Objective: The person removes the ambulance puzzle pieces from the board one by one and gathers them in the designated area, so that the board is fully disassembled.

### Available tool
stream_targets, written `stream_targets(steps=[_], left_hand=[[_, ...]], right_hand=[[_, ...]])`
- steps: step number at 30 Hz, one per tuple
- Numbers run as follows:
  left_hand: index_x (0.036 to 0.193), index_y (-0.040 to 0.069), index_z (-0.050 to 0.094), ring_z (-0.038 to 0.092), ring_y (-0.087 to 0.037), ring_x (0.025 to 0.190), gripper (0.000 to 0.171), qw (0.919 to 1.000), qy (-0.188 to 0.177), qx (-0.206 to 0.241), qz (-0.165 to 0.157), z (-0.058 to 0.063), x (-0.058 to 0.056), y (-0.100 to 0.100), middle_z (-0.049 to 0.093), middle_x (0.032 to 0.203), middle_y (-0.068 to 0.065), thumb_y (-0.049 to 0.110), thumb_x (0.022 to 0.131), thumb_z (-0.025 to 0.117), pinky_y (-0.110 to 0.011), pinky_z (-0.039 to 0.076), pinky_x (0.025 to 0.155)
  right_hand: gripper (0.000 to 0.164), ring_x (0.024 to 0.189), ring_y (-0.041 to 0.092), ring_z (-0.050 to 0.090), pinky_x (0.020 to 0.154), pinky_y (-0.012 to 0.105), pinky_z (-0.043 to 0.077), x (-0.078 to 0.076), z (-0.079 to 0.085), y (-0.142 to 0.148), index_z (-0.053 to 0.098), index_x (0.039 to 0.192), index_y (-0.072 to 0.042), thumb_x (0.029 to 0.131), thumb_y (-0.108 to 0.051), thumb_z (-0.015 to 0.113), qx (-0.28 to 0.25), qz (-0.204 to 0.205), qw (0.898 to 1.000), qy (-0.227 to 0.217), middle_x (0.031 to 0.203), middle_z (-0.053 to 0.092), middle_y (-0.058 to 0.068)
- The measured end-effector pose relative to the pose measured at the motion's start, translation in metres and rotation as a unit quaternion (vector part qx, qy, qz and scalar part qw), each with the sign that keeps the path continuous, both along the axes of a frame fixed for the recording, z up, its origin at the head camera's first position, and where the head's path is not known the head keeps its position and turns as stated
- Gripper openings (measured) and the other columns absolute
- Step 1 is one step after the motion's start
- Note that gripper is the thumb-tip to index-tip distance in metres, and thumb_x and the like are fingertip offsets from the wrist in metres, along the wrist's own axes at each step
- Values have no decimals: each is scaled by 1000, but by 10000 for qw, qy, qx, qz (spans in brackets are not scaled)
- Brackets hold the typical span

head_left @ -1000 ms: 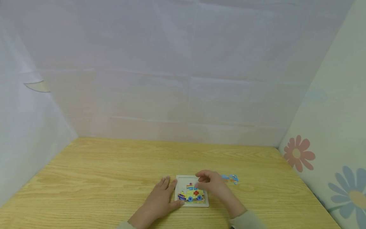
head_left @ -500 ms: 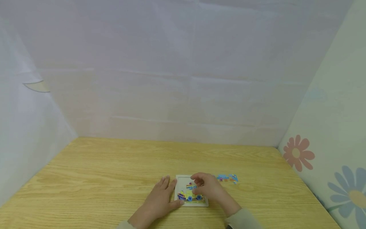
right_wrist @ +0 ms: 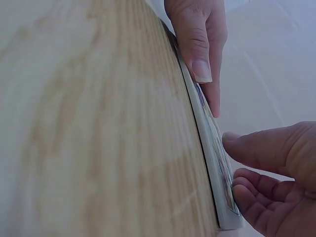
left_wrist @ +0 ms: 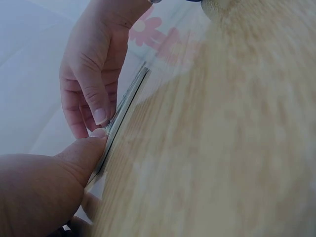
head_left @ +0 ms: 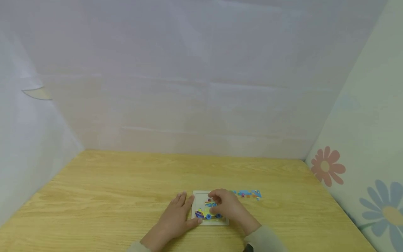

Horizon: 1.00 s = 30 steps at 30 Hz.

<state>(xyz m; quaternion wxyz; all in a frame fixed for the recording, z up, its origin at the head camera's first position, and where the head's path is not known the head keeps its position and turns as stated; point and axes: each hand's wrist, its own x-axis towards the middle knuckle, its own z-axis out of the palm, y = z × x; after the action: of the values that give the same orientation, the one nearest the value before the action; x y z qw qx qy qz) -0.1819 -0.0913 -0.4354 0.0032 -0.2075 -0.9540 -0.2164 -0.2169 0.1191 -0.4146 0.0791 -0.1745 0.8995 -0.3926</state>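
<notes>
A small jigsaw board [head_left: 199, 200] with a white frame lies on the table, its lower part filled with a picture of a yellow vehicle on blue wheels. My left hand [head_left: 174, 215] lies spread along its left side, fingers straight and thumb resting on the near left corner. Over the board's right half hovers my right hand [head_left: 231, 207], its fingers loosely curled and hiding part of the picture. In the right wrist view, the right thumb [right_wrist: 261, 148] comes down at the picture surface beside the curled fingers [right_wrist: 256, 195]. No piece shows between them.
Several loose blue and orange jigsaw pieces [head_left: 247, 193] lie in a row to the right of the board. The wood-grain table [head_left: 126, 185] is bounded by a pale cloth behind and side panels, the right one with printed flowers [head_left: 327, 166].
My right hand has shifted a little to the left over the board, covering the red cross on the vehicle and uncovering more of the loose pieces. The left hand keeps its place on the board.
</notes>
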Motion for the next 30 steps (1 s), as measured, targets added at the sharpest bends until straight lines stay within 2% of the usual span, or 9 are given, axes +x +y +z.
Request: stream_targets(steps=[4, 13, 21, 30], left_hand=[[141, 3, 37, 24, -45, 135, 87, 10000, -23, -23, 0, 0, -1, 0, 28, 145, -29, 65, 81, 52, -55, 23, 109], [141, 4, 37, 23, -45, 135, 87, 9999, -109, 31, 37, -1, -1, -1, 27, 145, -29, 65, 81, 52, -55, 23, 109], [140, 2, 37, 23, -45, 135, 86, 9999, -100, 70, -8, 0, -1, -2, 28, 145, -30, 64, 81, 53, -56, 23, 109], [140, 1, 38, 23, -46, 134, 86, 9999, -100, 74, -29, 2, 0, 0, 27, 144, -31, 62, 82, 54, -56, 22, 109]], right_hand=[[39, 86, 15, 51, 77, 33, 48, -1, 1, -1, 63, 111, -5, 74, -11, 75, 250, 63, 9997, 44, 93, 58, -1], [29, 83, 15, 53, 77, 37, 49, -9, 5, -9, 66, 96, -6, 70, -7, 78, 788, 136, 9968, -7, 90, 59, -1], [27, 66, 14, 46, 58, 27, 44, -13, 21, -22, 59, 82, -8, 67, -2, 80, 1372, 179, 9902, -180, 75, 52, 0], [27, 63, 13, 44, 55, 26, 40, -16, 24, -22, 58, 79, -8, 65, -3, 81, 1576, 255, 9869, -235, 70, 49, -1]])
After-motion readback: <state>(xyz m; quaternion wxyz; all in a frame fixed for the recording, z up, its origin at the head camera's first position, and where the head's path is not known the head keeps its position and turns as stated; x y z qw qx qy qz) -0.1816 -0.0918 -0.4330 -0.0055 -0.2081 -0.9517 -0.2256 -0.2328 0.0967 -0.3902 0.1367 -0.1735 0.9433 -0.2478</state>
